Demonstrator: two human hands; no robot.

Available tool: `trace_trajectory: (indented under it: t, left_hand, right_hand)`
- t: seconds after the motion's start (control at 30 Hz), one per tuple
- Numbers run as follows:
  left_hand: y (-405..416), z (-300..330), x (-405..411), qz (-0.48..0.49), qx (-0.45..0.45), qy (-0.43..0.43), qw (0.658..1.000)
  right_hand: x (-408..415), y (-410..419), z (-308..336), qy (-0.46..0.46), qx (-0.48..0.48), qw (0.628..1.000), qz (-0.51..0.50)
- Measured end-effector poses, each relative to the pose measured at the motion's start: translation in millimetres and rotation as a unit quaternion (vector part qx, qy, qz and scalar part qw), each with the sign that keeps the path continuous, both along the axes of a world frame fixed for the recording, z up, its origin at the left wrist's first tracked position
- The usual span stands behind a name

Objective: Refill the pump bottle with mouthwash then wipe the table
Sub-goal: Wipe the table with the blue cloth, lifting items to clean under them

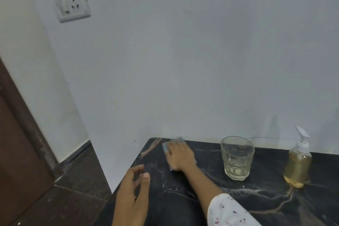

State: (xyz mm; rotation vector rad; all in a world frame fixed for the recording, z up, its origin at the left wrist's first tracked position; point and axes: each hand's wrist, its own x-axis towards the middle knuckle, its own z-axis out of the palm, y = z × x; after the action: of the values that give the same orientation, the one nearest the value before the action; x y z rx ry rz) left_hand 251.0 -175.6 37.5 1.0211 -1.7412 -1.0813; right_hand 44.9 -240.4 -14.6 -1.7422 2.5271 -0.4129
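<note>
Black marble-look desk (266, 202) with pale tan veins running through it, glossy, pushed right up against a plain grey-white wall (183, 60). The right hand (180, 156) lies flat, fingers straight, pressing a light blue cloth (166, 147) onto the desk near its far left corner; the cloth pokes out past the fingertips and along the hand's left side, close to the back edge by the wall. The left hand (133, 194) hovers at the desk's left edge, fingers loosely spread and relaxed, holding nothing, and I can't tell whether it touches the surface. Bare desk lies between the two hands and in front of the right forearm, which has a white patterned sleeve (229, 213). Off to the right stands a clear faceted glass (237, 158), upright, with a little yellowish liquid at the bottom. Further right, well apart from the cloth, is the pump bottle (298, 163): clear rounded plastic, white pump head, mostly full of amber-yellow liquid, upright near the desk's back edge. Beyond the left edge there's dark tiled floor (78, 176) and a brown wooden door (20, 143). A white socket plate (72, 3) sits high on the wall.
</note>
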Motion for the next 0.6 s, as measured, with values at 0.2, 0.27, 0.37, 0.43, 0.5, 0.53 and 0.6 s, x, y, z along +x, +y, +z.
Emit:
trace_trajectory:
  t: [0.2,0.27,0.37,0.43,0.5,0.53,0.6]
  left_hand:
    - [14,2,4,-0.002,0.01,0.002,1.0]
    - [18,7,7,-0.015,0.0,0.008,1.0]
    - [24,13,11,-0.037,-0.012,0.023,0.999]
    - [28,17,12,-0.046,-0.021,0.028,0.998]
    - [32,19,12,-0.054,-0.024,0.032,0.998]
    - [34,18,13,-0.056,-0.023,0.032,0.998]
    - [38,14,14,-0.057,-0.021,0.02,0.998]
  right_hand:
    - [4,36,-3,-0.066,0.038,0.965,-0.252]
    - [26,39,-2,-0.079,0.038,0.951,-0.295]
    - [61,51,-8,-0.078,0.023,0.951,-0.297]
    - [84,64,-11,-0.078,0.022,0.958,-0.276]
    - [105,78,-10,-0.085,0.025,0.964,-0.25]
    - [116,86,-9,-0.089,0.029,0.967,-0.236]
    - [139,105,-5,-0.086,0.04,0.974,-0.206]
